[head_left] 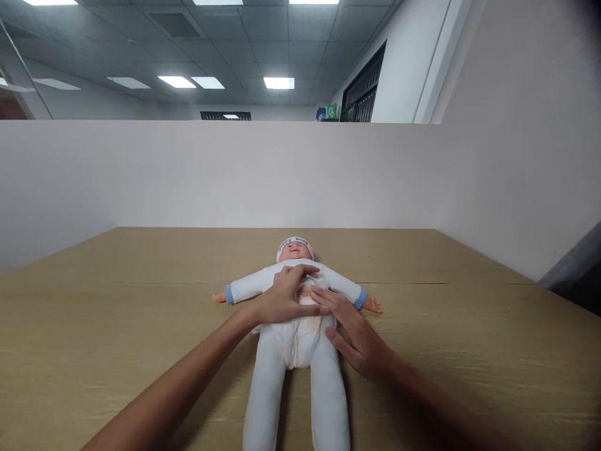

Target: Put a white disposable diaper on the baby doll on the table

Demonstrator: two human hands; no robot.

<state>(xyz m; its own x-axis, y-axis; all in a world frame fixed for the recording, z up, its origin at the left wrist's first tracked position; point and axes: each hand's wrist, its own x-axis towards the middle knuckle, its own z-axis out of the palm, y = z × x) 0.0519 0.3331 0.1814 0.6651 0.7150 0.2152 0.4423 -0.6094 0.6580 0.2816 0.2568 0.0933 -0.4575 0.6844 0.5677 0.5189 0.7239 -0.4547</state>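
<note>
A baby doll (329, 394) in a white suit with blue cuffs lies on its back, head away from me and arms spread. Round its hips and belly sits a white diaper (298, 344) with a small orange print at the front. My left hand (284, 297) rests across the diaper's upper front, thumb and fingers apart. Against the diaper's right side lies my right hand (359, 335), its fingers stretched out and the tips near the printed front. Parts of the diaper's waist are hidden under both hands.
The doll lies on a wide wooden table (117, 351) with a seam running across it. A low white partition (277, 175) closes the far side, and a white wall (516, 175) stands at the right. Beyond the partition, a green package (331, 111) shows.
</note>
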